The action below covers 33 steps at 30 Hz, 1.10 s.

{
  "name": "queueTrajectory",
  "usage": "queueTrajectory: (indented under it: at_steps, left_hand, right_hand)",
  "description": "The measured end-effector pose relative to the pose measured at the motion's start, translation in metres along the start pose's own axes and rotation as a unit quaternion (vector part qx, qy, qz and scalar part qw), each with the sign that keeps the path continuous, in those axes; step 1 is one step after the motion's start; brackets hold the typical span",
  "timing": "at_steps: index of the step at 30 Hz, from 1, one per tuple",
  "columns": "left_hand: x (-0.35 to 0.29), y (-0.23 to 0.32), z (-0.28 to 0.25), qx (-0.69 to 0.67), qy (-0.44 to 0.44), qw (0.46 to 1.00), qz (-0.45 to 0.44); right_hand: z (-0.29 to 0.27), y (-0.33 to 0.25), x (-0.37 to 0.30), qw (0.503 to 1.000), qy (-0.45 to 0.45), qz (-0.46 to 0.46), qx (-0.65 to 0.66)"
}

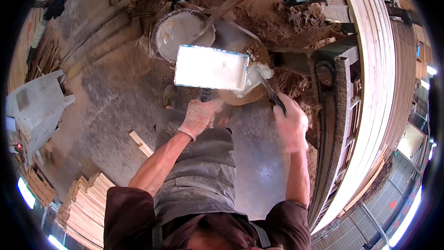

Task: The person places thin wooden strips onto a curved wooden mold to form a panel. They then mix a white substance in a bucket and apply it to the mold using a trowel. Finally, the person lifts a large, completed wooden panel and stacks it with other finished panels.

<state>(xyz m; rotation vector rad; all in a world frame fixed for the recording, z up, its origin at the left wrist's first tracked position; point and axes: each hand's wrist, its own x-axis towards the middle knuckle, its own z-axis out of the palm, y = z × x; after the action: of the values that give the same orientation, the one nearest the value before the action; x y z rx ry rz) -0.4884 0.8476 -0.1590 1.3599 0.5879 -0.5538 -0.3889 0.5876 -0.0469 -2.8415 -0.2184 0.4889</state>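
Observation:
My left hand (200, 115), in a pale knit glove, is closed round the short dark handle of a rectangular tray (212, 68). The tray has blue edging and its inside is coated in smooth white paste. My right hand (292, 122), gloved too and slightly blurred, grips the black handle of a flat-bladed scraper (270, 90). White paste clings around the scraper's tip, just right of the tray; whether the blade touches the tray I cannot tell. Beyond the tray stands a round bucket (178, 34) of whitish liquid, with a wooden stick (230, 3) leaning in it.
Long pale boards (372, 78) lie stacked along the right, beside a dark metal frame (341, 106). Stacked timber (85, 206) sits at the lower left. A grey metal piece (39, 111) stands at the left. Brown debris (296, 16) covers the floor beyond the bucket.

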Motion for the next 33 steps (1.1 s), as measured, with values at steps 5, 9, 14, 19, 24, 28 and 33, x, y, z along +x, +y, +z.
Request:
queueTrajectory:
  at_steps: [5,9,14,19,24,28,33]
  left_hand:
    - [0.002,0.005,0.027,-0.028,-0.001,0.997,-0.067]
    - [-0.004,0.012,0.058,0.003,-0.027,0.999,-0.034]
    - [-0.017,0.022,0.100,-0.104,0.034,0.991,-0.072]
    - [-0.036,0.025,0.145,-0.166,0.045,0.983,-0.057]
    - [-0.052,0.022,0.177,-0.218,0.051,0.973,-0.046]
    - [-0.055,0.021,0.188,-0.228,0.065,0.971,-0.034]
    - [-0.052,0.024,0.208,-0.234,0.072,0.967,-0.067]
  right_hand:
    - [-0.048,-0.062,-0.063,0.997,0.027,-0.071,0.001]
    - [-0.030,-0.057,-0.060,0.979,-0.105,-0.097,-0.145]
    - [-0.053,-0.017,-0.097,0.964,-0.051,-0.180,-0.191]
    - [-0.083,0.034,-0.122,0.945,0.034,-0.229,-0.233]
    - [-0.119,0.065,-0.131,0.973,0.124,-0.193,0.019]
    - [-0.098,0.060,-0.129,0.892,-0.021,0.001,0.451]
    - [-0.039,0.071,-0.142,0.761,-0.082,0.159,0.624]
